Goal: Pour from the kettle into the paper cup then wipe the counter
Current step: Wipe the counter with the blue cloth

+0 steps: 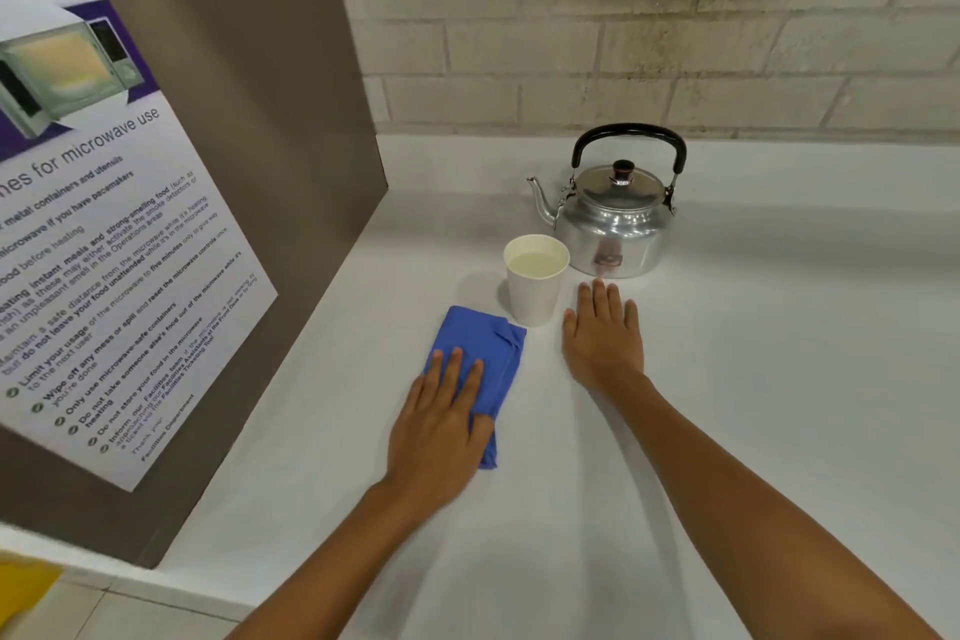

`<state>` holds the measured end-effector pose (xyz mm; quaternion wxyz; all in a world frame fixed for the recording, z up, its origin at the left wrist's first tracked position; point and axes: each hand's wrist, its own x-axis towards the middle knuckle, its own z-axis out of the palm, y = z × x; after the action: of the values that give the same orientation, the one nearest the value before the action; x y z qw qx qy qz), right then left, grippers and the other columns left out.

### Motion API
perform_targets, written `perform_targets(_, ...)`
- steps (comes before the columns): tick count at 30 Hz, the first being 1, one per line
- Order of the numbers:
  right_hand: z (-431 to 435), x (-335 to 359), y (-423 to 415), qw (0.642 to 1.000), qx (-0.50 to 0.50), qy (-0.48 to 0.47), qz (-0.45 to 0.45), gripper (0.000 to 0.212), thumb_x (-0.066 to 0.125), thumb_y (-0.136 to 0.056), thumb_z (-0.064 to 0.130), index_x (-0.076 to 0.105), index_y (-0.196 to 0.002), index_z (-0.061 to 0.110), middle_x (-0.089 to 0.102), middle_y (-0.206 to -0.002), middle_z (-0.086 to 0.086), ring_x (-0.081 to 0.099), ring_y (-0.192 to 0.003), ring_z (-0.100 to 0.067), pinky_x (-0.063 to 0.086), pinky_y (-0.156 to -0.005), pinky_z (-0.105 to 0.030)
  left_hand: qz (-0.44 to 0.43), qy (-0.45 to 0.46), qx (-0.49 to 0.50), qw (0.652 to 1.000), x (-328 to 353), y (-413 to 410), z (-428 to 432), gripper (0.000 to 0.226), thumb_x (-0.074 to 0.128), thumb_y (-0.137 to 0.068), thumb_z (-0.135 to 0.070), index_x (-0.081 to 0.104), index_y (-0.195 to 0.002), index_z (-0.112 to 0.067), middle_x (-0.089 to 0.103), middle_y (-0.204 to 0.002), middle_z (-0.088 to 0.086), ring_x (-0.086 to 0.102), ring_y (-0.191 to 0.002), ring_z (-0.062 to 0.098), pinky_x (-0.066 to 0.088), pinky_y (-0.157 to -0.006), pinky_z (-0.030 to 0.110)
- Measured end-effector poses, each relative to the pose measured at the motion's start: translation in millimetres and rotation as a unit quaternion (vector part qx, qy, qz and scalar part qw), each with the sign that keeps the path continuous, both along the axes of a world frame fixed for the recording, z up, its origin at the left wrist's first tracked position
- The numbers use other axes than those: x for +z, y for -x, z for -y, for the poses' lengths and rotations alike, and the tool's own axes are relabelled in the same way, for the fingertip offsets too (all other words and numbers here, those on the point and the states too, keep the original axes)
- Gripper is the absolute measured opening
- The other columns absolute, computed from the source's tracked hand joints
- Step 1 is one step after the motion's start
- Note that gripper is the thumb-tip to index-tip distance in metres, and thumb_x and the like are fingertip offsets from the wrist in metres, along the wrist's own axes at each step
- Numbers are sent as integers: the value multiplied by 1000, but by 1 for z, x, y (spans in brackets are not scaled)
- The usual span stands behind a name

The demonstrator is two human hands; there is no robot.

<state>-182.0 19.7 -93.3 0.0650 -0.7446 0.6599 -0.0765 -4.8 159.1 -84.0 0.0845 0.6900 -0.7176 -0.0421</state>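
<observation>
A shiny metal kettle (613, 224) with a black handle stands upright on the white counter (753, 327), spout pointing left. Just in front of it stands a white paper cup (535, 283) holding pale liquid. A folded blue cloth (483, 353) lies flat to the left of the cup. My left hand (441, 426) presses flat on the near part of the cloth, fingers spread. Flat on the bare counter rests my right hand (605, 333), palm down just right of the cup and in front of the kettle, holding nothing.
A brown side panel (260, 94) rises along the counter's left edge and carries a microwave-use poster (104, 224). A pale brick wall (623, 16) closes the back. White counter stretches to the right and toward me.
</observation>
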Motion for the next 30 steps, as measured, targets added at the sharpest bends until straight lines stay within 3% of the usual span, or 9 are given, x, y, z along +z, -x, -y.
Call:
perform_targets(5, -1, -1, 0, 1000, -2, 7, 9, 54, 15, -98, 32, 8, -146, 8, 9, -157, -12, 4, -145, -26, 5, -119, -45, 3, -21, 52, 998, -3, -21, -26, 57, 21, -96, -35, -15, -138, -22, -12, -155, 3, -25, -135, 17, -12, -112, 25)
perform_targets(7, 0, -2, 0, 1000, 0, 6, 9, 54, 14, -98, 32, 8, -146, 8, 8, -158, -12, 3, -145, -26, 5, -119, -45, 28, 0, 58, 998, 2, -2, -39, 56, 25, -93, -32, 6, -142, -15, 12, -155, 11, 0, -141, 26, -11, -114, 29)
perform_targets(10, 1, 1, 1, 1000, 4, -9, 22, 54, 15, -99, 32, 7, -146, 8, 7, -158, -12, 3, -145, -26, 3, -119, -45, 42, -14, 30, 999, 16, 37, -44, 55, 31, -79, -33, 55, -124, -12, 56, -130, 12, 50, -121, 32, 1, -108, 33)
perform_targets(15, -2, 20, 11, 988, -3, -16, 157, 50, 33, -97, 19, 22, -141, -2, 26, -151, -20, 22, -139, -32, 17, -116, -44, 45, -83, -37, 995, 24, 92, -39, 54, 41, -74, -41, 60, -119, -20, 61, -126, 5, 54, -118, 25, 13, -108, 36)
perform_targets(17, -9, 32, 17, 974, -26, -4, 223, 44, 36, -95, 12, 31, -134, -5, 38, -142, -25, 33, -131, -37, 27, -111, -47, 0, -102, -46, 994, 31, 106, -35, 54, 36, -79, -43, 55, -125, -21, 55, -133, 4, 46, -126, 24, 24, -111, 34)
perform_targets(20, -26, 46, 18, 972, -42, 42, 227, 43, 38, -93, 9, 33, -134, -5, 41, -138, -26, 34, -130, -38, 28, -110, -48, -94, -49, -75, 992, 18, 93, -15, 52, 22, -96, -34, 13, -145, -18, 5, -157, 3, -4, -143, 17, -6, -113, 24)
perform_targets(21, -36, 48, 15, 976, -39, 49, 210, 46, 38, -94, 11, 30, -136, -4, 37, -143, -24, 29, -134, -37, 24, -113, -47, -138, -59, -63, 987, 17, 81, -11, 52, 21, -97, -34, 7, -145, -20, -1, -157, -2, -9, -142, 12, -9, -110, 22)
perform_targets(25, -87, 35, -20, 992, 0, -3, 122, 60, 28, -98, 34, 6, -145, 4, 5, -157, -16, -3, -145, -31, -1, -119, -41, -124, 20, 28, 992, 14, 19, 19, 52, 23, -98, -29, 6, -145, -17, 0, -157, 1, -5, -143, 14, -4, -113, 24)
perform_targets(30, -117, 6, -40, 1000, -4, -21, 16, 69, 17, -96, 47, -18, -142, 9, -16, -155, -15, -17, -142, -32, -13, -115, -46, -29, -45, 67, 996, 1, -8, 46, 56, 14, -98, -36, -6, -144, -12, -7, -156, 7, -9, -143, 20, -3, -116, 32)
